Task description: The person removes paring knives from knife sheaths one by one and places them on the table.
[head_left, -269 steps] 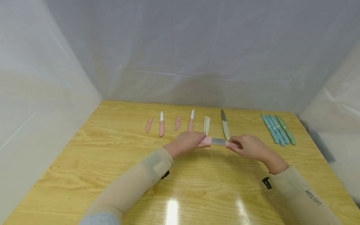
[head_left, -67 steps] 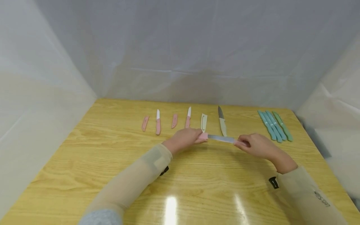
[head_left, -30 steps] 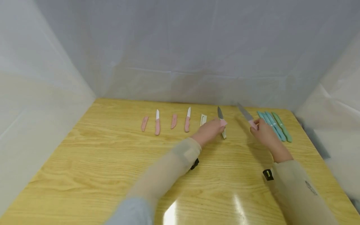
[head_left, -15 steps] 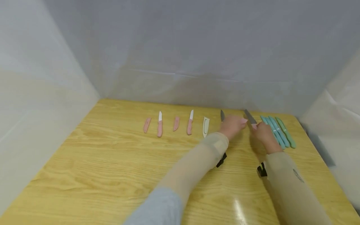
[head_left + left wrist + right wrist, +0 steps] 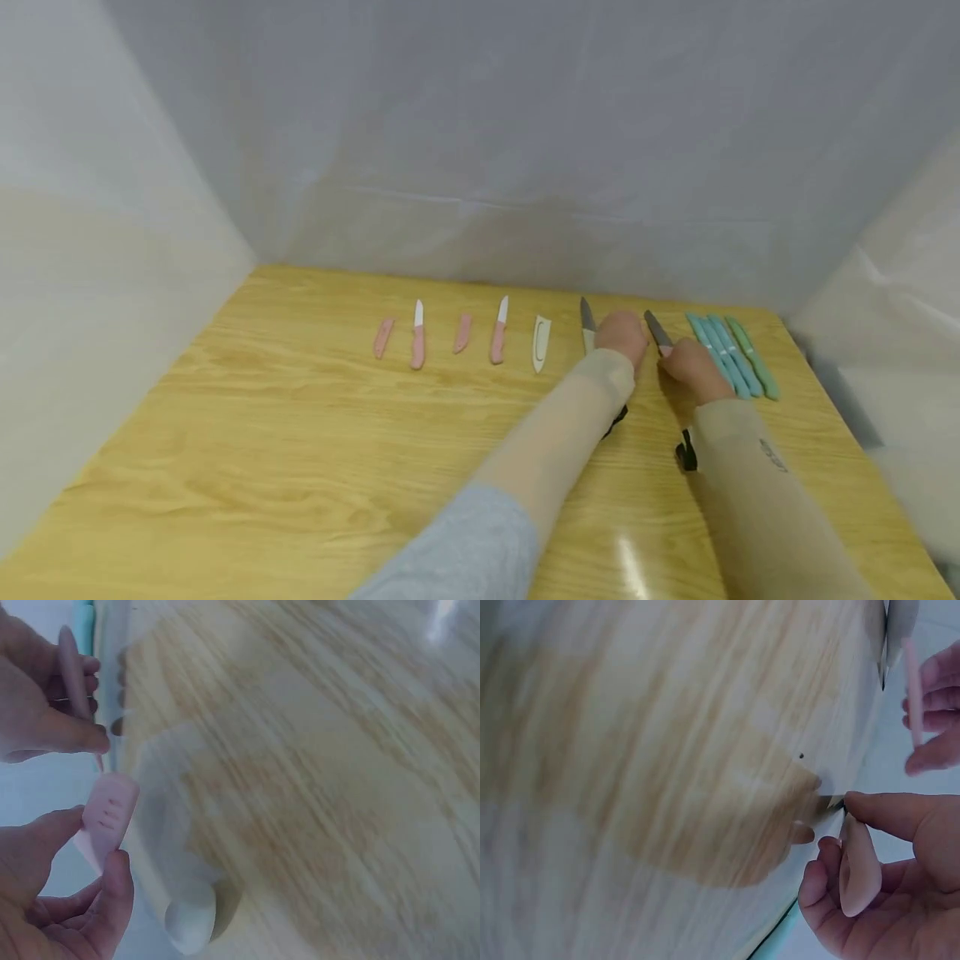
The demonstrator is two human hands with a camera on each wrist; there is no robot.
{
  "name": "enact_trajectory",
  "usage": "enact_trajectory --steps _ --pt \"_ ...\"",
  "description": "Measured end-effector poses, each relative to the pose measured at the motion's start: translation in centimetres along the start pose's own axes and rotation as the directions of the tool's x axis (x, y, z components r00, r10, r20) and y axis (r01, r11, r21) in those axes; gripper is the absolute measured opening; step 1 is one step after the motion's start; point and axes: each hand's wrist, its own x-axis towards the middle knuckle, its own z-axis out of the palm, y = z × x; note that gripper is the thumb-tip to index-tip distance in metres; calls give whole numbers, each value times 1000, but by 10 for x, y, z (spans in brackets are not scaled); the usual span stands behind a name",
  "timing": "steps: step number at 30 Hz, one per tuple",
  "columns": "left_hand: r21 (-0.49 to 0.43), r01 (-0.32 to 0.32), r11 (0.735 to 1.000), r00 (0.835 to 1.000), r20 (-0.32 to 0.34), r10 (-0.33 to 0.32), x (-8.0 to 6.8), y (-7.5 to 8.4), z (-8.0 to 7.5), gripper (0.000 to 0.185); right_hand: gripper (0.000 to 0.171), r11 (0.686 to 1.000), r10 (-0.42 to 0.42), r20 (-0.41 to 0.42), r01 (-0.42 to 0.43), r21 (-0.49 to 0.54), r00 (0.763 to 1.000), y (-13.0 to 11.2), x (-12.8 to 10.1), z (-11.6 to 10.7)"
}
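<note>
Hand on the right (image 5: 697,368) is closed round the handle of the pink knife (image 5: 656,327); blade is aimed away from the person, tip slanted to that hand's left. Left hand (image 5: 622,335) is just left of the blade, with the pink sheath (image 5: 111,814) pinched in it, apart from the steel. Whether the tip is touching the surface (image 5: 360,467) can't be told. Farther left, beige knife (image 5: 588,337) is partly hidden by the left hand, the nearer one.

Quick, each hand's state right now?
Left hand: holding a flat, slotted pink blade sheath.
Right hand: holding a pink-handled, grey-bladed knife.
</note>
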Motion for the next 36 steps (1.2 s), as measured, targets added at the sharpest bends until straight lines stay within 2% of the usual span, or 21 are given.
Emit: enact_trajectory --steps 3,7,12,17,24,31,34,36 --pt "95 45 995 998 31 -48 3 5 5 20 27 1000 -3 -2 3 10 1000 -1 -1 1" --pt "143 84 986 994 54 -93 1 15 8 21 24 999 4 -7 -4 38 1000 0 -1 1" --pt "152 96 984 994 40 -103 -4 19 12 24 39 992 25 6 -25 121 1000 4 -7 -1" --pt "221 110 969 992 32 -120 -6 16 15 22 59 995 24 34 -28 97 999 3 -13 -2" --pt "265 89 960 996 1 -93 -9 17 13 23 44 983 73 48 -80 167 996 1 -13 -3" --pt "239 89 967 995 11 -94 -12 15 10 23 54 997 35 33 -37 63 999 -2 -13 -7" --pt "223 92 971 995 18 -98 -9 14 11 22 50 999 53 13 -53 8 999 -3 -14 -11" --pt "221 88 971 995 22 -95 -7 12 13 22 45 997 38 -26 -40 -71 999 -1 -15 -16"
